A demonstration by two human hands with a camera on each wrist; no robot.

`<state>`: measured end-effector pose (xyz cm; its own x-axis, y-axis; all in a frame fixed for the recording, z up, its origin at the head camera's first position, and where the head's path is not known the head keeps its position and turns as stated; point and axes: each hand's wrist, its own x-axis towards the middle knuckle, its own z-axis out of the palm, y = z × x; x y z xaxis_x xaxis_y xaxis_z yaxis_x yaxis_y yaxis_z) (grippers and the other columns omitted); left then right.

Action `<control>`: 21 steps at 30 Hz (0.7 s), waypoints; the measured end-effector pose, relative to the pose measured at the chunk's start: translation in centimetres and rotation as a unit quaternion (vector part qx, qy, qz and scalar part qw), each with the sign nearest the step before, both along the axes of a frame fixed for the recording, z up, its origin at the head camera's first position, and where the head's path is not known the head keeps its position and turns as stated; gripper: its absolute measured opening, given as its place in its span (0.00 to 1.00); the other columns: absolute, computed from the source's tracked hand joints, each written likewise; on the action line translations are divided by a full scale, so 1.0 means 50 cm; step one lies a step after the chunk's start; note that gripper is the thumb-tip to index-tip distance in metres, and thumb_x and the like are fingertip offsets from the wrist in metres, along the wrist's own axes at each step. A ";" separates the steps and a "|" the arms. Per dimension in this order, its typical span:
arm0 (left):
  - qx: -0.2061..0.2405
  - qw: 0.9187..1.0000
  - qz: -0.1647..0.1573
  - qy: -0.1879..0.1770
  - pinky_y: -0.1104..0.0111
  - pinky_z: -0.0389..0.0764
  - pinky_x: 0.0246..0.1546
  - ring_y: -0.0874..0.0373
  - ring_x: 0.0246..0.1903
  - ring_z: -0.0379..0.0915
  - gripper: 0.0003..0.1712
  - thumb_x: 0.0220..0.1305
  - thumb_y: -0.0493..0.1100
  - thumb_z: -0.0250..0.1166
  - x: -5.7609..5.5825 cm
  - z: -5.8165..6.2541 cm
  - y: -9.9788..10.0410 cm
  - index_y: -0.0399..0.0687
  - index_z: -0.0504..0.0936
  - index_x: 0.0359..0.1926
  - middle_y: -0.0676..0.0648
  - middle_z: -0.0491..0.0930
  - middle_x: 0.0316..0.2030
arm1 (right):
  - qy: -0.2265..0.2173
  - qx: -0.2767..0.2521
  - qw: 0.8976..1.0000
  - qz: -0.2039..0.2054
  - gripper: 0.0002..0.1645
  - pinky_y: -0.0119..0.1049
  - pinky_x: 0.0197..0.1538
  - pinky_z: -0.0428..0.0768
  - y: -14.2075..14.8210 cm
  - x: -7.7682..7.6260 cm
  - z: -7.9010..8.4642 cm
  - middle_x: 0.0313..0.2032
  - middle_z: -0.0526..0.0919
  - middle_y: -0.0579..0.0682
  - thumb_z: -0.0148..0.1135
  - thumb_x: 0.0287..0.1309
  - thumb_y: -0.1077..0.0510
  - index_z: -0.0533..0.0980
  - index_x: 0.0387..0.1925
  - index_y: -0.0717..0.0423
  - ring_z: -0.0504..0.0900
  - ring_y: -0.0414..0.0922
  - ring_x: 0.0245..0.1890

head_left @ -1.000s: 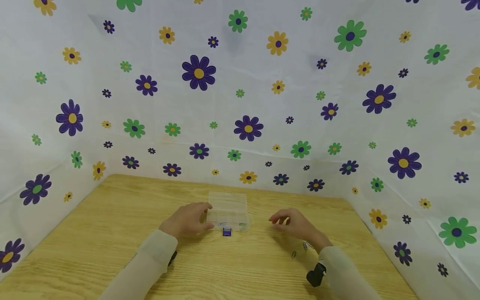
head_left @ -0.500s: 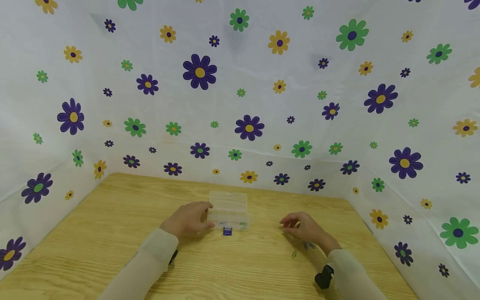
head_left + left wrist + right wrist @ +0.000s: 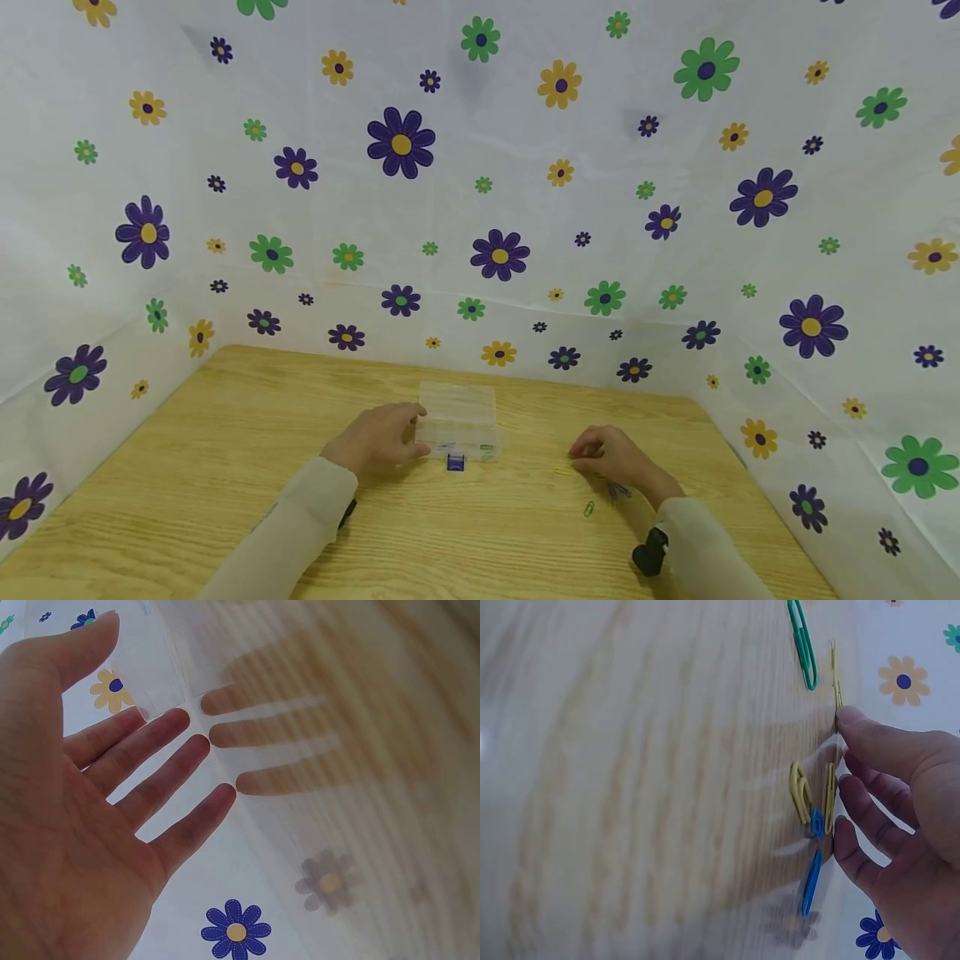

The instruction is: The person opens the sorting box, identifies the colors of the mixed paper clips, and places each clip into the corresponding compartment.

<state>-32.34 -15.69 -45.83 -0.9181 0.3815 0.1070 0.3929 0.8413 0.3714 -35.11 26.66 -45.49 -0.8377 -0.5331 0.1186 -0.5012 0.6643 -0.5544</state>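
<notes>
Biggest thing around you is the white floral sheet (image 3: pixel 450 208), all purple, green and yellow daisies, standing behind the wood-grain desk (image 3: pixel 450 542) and along both sides. Your pale sleeves (image 3: pixel 285 533) come in from the bottom of the head view.

Your left hand (image 3: pixel 375 435) is at the left side of the clear plastic compartment box (image 3: pixel 456 402). From the head you mostly get thumb and forefinger; your left wrist view gives away way more: four fingers straight and fanned apart, tips meeting their own reflections on the shiny desk, thumb well away from them. Your right hand (image 3: pixel 611 457) is off to the right of the box, fingers loosely bent.

The box itself sits around mid-desk with its lid folded back, and there are blue and green bits inside, too small to make out. You've got a black wrist device (image 3: pixel 651 552) on the right, and a blue latch (image 3: pixel 455 462) sticks out from the box front.

Smallest stuff: the head view shows a green paper clip (image 3: pixel 588 508) plus a muddle partly under your hand. Your right wrist view sorts that out: one yellow paper clip (image 3: pixel 835 671) ends right at your thumb tip, two more yellow clips (image 3: pixel 801 793) by your other fingertips, and two blue clips (image 3: pixel 810 885) next to those. Your forefinger's hidden there, so I can't tell if you're pinching that first clip or just touching it.
</notes>
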 end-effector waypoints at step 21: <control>0.003 1.000 -0.002 0.000 0.49 0.78 0.66 0.47 0.61 0.79 0.36 0.66 0.60 0.69 0.002 0.003 -0.003 0.45 0.76 0.67 0.45 0.82 0.60 | -0.010 0.025 1.000 -0.006 0.09 0.27 0.34 0.72 -0.010 0.007 0.001 0.34 0.80 0.48 0.69 0.66 0.57 0.81 0.31 0.57 0.70 0.34 0.32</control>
